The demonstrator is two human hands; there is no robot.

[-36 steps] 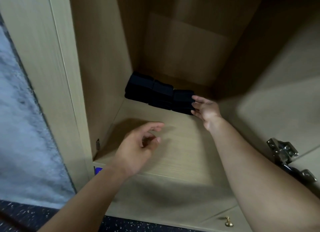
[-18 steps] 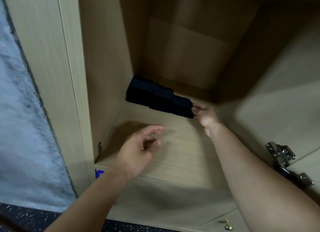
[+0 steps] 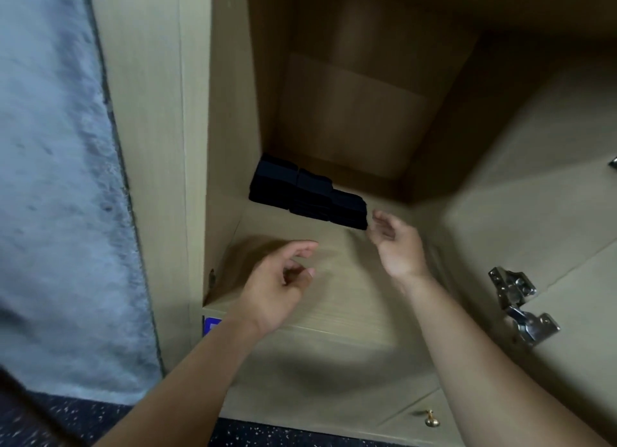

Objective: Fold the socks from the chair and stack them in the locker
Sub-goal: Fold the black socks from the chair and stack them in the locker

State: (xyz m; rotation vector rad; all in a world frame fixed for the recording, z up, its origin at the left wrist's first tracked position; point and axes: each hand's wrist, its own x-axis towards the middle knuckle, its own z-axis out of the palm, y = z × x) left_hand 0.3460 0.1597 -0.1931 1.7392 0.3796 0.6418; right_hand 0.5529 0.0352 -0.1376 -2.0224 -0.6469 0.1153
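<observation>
A row of folded dark socks (image 3: 307, 192) lies at the back left of the wooden locker shelf (image 3: 334, 299), against the left wall. My right hand (image 3: 397, 242) hovers just right of the row's near end, fingers loosely curled, holding nothing and a little apart from the socks. My left hand (image 3: 280, 279) hangs over the front of the shelf with relaxed, slightly bent fingers, also holding nothing.
The locker door (image 3: 551, 192) stands open on the right, with a metal hinge (image 3: 521, 306) on its inner face. A small brass knob (image 3: 431, 419) sits on a lower door. A grey wall (image 3: 56, 196) is to the left, a dark speckled floor (image 3: 83, 423) below.
My right hand has let go of the end of the sock row and drawn back toward me. The left hand has hardly moved.
</observation>
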